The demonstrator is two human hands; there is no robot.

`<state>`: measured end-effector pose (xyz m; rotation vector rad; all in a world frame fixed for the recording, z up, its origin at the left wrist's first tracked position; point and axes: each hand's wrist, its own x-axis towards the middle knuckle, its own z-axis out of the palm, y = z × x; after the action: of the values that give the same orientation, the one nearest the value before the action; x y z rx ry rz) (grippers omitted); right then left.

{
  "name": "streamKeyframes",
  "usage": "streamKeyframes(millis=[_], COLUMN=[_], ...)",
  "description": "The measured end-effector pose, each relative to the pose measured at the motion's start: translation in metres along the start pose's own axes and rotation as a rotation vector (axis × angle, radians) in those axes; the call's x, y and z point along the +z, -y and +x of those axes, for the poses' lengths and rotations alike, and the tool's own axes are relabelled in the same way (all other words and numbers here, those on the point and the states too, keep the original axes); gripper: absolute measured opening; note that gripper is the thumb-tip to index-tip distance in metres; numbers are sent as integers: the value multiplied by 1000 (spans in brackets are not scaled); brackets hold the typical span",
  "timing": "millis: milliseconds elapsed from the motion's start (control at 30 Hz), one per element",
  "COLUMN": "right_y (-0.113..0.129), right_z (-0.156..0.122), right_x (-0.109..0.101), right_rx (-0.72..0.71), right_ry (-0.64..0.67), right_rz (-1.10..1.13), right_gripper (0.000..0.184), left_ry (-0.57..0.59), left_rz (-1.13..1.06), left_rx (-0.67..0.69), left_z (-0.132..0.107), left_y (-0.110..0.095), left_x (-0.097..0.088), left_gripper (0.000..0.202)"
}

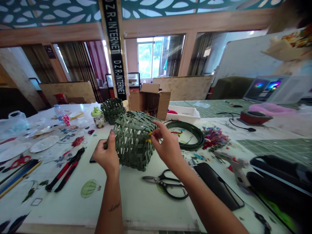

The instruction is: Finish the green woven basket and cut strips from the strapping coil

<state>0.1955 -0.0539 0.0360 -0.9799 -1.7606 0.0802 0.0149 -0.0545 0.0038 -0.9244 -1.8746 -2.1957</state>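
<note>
A dark green woven basket (134, 143) is tipped on its side above the table in front of me. My left hand (108, 152) grips its rim at the left, thumb on top. At the basket's right side, my right hand (165, 139) has thumb and fingers pinched at a small yellow piece (149, 136) on the weave. The fingers partly cover that piece, so its kind is unclear. Black-handled scissors (168, 183) lie below the basket, and a coil of green strip (190, 135) rests behind my right hand.
Red-handled pliers (65, 170) lie at the left. On the right are a black phone (218, 185), a glue gun (236, 165) and a bunch of colourful stems (215, 136). Another green basket (112, 109), a cardboard box (149, 100) and a white tray (184, 113) stand behind.
</note>
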Motion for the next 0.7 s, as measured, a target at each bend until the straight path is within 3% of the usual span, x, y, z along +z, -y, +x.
streamKeyframes(millis=[200, 333, 500, 633, 700], right_y=[-7, -13, -17, -26, -31], right_z=[4, 4, 6, -3, -12], right_x=[9, 15, 17, 13, 10], right_rx=[111, 161, 163, 153, 157], right_ry=[-25, 69, 71, 81, 68], right_rz=[295, 629, 753, 705, 632], right_gripper=[40, 41, 43, 37, 28], left_ry=[-24, -10, 30, 166, 341], left_rz=[24, 80, 94, 62, -33], left_rx=[-30, -67, -78, -113, -182], left_z=[3, 10, 13, 9, 9], left_y=[3, 8, 7, 3, 5], left_x=[4, 5, 4, -7, -19], left_gripper=[43, 44, 45, 45, 45])
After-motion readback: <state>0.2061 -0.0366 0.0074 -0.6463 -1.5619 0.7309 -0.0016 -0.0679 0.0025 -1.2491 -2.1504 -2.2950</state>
